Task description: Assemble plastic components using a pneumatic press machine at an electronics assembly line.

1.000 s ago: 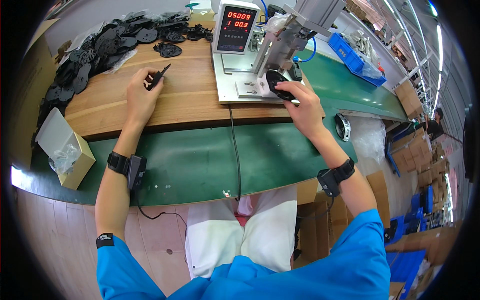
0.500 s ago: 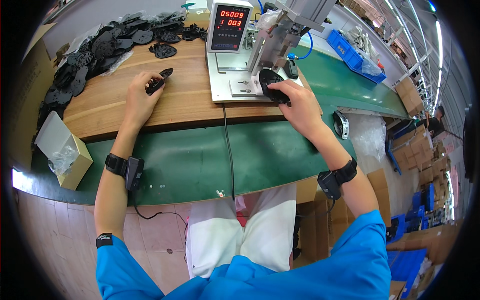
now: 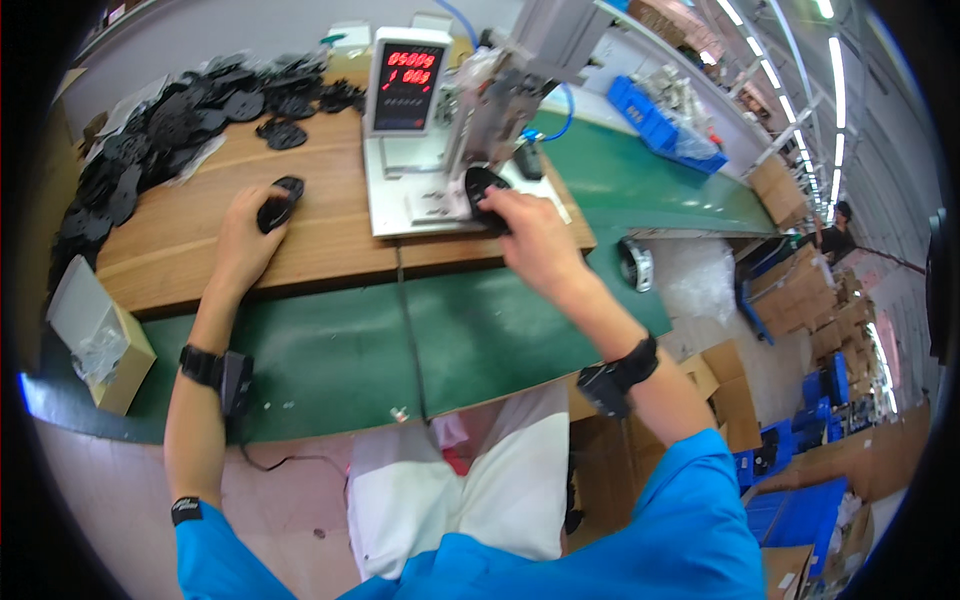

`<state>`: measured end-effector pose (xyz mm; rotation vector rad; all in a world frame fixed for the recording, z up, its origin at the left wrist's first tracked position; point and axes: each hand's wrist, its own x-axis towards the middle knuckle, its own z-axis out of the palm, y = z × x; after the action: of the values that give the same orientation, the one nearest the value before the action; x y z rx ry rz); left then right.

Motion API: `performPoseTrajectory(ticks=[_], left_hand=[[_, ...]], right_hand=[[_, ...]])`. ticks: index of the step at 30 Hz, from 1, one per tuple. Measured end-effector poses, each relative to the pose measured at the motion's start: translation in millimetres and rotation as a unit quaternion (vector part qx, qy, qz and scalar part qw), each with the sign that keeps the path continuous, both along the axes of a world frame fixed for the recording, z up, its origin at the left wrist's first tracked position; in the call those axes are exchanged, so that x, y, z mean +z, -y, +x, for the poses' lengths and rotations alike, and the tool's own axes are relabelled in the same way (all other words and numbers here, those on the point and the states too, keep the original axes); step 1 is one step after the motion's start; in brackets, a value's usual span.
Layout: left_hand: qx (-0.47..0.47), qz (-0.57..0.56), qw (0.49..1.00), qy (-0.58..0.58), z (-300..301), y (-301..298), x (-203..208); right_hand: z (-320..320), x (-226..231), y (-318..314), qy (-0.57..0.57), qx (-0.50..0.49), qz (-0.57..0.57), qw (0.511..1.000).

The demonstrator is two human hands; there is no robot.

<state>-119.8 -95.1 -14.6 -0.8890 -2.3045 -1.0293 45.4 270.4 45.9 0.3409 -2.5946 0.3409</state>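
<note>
My left hand point(image 3: 245, 232) is closed on the edge of a black oval plastic part point(image 3: 281, 202), held over the wooden board point(image 3: 330, 220). My right hand point(image 3: 530, 232) pinches a similar black oval part point(image 3: 481, 188) at the working spot of a bench press point(image 3: 497, 115). That part stands tilted beneath the press head, over the white base plate point(image 3: 385, 208). My fingers hide its right edge, and whether it touches the fixture I cannot tell.
A display box point(image 3: 407, 82) with red digits stands on the press base. Black parts point(image 3: 170, 130) are heaped at the back left. An open carton point(image 3: 120, 360) sits front left; a blue bin point(image 3: 660, 125) stands back right. A black cable point(image 3: 408, 340) crosses the green table point(image 3: 330, 340).
The whole view has shifted, with the scene sitting further left. The part in my left hand has turned to show more of its broad face. My right hand keeps its part at the press.
</note>
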Motion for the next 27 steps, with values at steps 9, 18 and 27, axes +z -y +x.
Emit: performPoseTrajectory(ticks=[9,18,27], left_hand=[[0.057,-0.041,0.998,0.005,16.4,-8.3,3.4],[0.056,-0.048,0.997,-0.019,14.1,-11.4,4.0],[0.05,-0.045,0.998,-0.018,13.6,-7.9,0.0]], right_hand=[[10.6,5.9,6.5,-0.01,-0.004,0.021,1.0],[11.5,-3.5,3.6,-0.025,-0.02,0.025,0.999],[10.9,-0.5,3.7,-0.018,-0.01,0.031,0.999]])
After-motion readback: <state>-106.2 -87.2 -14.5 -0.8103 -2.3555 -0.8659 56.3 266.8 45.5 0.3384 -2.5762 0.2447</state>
